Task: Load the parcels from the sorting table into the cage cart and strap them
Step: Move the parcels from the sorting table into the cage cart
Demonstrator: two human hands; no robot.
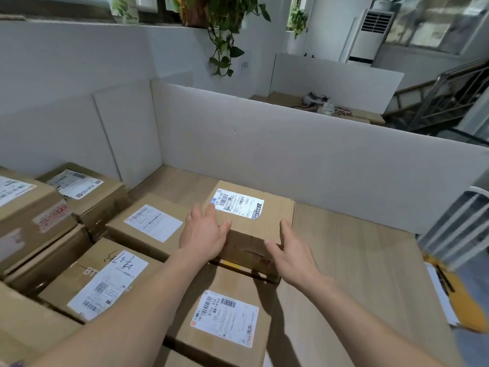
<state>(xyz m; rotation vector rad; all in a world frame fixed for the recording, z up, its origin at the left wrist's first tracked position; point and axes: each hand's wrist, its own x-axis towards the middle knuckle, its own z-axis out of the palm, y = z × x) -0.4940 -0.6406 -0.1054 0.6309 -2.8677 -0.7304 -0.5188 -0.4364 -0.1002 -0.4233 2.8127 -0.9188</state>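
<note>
I have both hands out over the worktop (349, 260), reaching for the middle parcel (274, 217), a brown carton lying flat with a white shipping label (239, 205) on its top face. It sits on the wood near the white partition (291, 149) that runs along the far edge. My left hand (203, 231) lies against the carton's near-left corner, fingers fairly straight and spread along the left edge, thumb laid on the top face just below the label. My right hand (293, 252) is at the near-right corner, fingers extended and wide, thumb pointing across the front face. I cannot tell whether this hand is touching the cardboard or is just beside it. Neither hand is curled round anything.

The carton's near bottom edge meets the closest parcel (225, 274), which carries a label marked N705 A34. I cannot tell whether one rests on the other. To the left, touching or just beside the middle parcel, lies a flatter labelled parcel (119, 226), and nearer me a parcel with handwriting on its label (87, 263). Further left more cartons (29, 205) are stacked two deep.

At the right edge stands a white barred frame (455, 226), blurred, and below it a yellow board with paper (460, 298). A trailing plant (222, 43) hangs on the wall behind.
</note>
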